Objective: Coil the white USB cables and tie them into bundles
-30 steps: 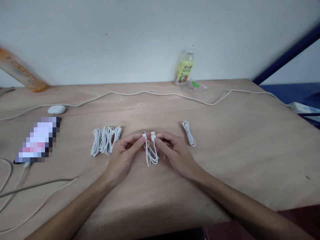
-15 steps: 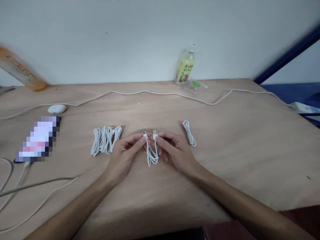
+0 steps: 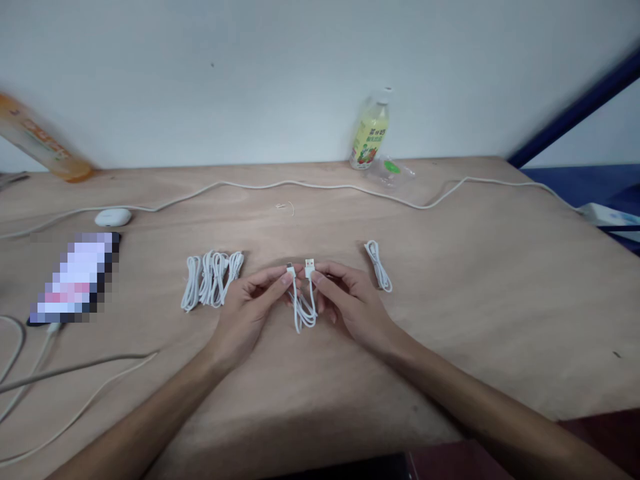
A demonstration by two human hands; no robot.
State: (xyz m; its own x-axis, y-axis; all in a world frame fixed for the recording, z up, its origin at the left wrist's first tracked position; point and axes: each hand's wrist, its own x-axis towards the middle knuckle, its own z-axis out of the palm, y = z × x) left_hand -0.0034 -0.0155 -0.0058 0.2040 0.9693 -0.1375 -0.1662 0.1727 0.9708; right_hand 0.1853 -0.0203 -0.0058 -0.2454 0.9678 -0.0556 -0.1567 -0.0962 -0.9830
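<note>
Between my hands hangs a white USB cable [image 3: 305,313], its slack looped below the two plugs. My left hand [image 3: 250,300] pinches the smaller plug between thumb and fingers. The wider USB-A plug is pinched by my right hand [image 3: 353,300], with its metal end pointing away from me. Both plugs stand side by side, a small gap apart. Several bundled white cables [image 3: 213,280] lie in a row just left of my left hand. One more bundled white cable [image 3: 379,267] rests beyond my right hand.
On the left are a phone [image 3: 75,280] with a cord plugged in and a white earbud case [image 3: 113,217]. A long white cord [image 3: 325,187] crosses the back of the table. An orange bottle [image 3: 45,143], a yellow drink bottle [image 3: 370,133] and a clear wrapper [image 3: 393,171] are near the wall.
The USB-A plug in my right hand has tipped slightly, so its metal end shows more. Otherwise the hands and the cables stay where they were.
</note>
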